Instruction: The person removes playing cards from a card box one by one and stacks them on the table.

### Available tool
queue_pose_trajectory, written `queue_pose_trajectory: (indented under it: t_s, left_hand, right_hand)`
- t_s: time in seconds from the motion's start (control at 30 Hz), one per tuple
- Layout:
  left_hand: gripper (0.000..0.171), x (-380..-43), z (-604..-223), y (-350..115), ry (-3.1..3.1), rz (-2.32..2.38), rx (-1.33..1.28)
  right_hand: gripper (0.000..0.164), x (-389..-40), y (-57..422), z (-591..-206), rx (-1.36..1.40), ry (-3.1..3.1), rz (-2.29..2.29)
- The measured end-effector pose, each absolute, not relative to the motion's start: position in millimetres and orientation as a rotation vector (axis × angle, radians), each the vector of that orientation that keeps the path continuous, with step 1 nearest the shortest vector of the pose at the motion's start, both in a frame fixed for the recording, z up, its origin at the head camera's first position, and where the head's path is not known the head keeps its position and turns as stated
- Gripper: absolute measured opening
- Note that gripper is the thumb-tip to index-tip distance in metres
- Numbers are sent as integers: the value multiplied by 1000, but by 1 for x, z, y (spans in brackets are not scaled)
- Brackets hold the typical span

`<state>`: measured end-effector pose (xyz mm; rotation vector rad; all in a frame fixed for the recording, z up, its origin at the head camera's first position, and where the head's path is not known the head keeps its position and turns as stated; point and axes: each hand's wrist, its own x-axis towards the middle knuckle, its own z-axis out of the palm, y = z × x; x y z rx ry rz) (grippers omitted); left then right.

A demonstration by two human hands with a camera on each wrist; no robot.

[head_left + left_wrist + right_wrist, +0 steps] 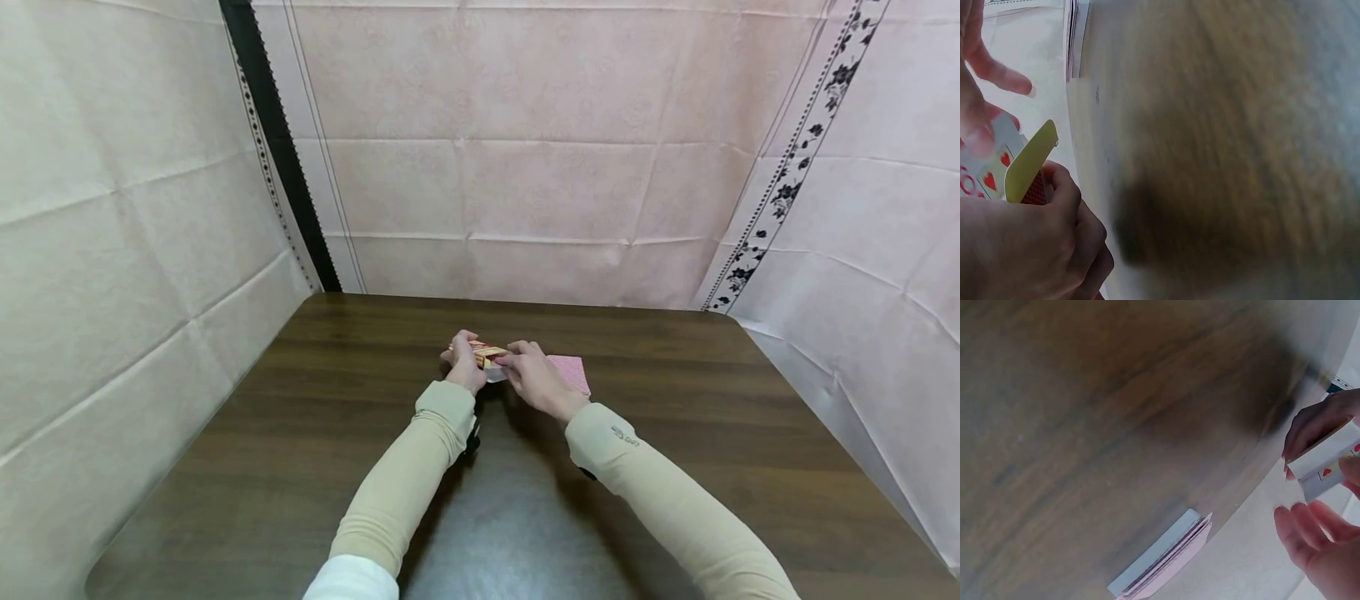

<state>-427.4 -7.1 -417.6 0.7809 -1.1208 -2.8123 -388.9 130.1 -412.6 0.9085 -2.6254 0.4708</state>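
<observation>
My left hand (466,363) grips a playing card box with a red-and-yellow pattern (489,351), its fingers curled round the side. The box's yellow flap (1032,162) stands up in the left wrist view. At the open end shows a white playing card with red hearts (994,172). My right hand (536,377) pinches this card, the thumb on its face, while other fingers (1297,534) spread apart below it. Just to the right of the hands, a stack of pink-backed playing cards (572,372) lies on the table.
The dark wooden table (300,467) extends around both arms. Behind it hangs a pale creased cloth (540,192), with more cloth at the left and right sides. In the right wrist view, the stack's layered edge (1169,562) is near the table's edge.
</observation>
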Motion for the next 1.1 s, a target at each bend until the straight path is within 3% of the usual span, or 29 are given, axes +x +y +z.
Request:
queue_pose_trajectory:
  t_s: [0.2,0.37,0.7,0.9,1.1]
  left_hand:
    - [79,-429,-416,-9,-1119,-2725,876]
    - [80,-425,-412,-3,-1086,-2796,810]
    - [81,-422,-410,-1,-1042,-2826,790]
    - [78,-424,-410,-2,-1046,-2827,798]
    - [76,-426,-411,-2,-1041,-2777,839]
  right_hand:
    - [14,-386,134,-408,894,-2545,541]
    - [5,-389,133,-406,868,-2467,498]
    - [16,-391,137,-412,944,-2368,467]
    - [11,-387,137,-410,908,-2396,510]
    - [35,-380,132,-406,776,-2584,672]
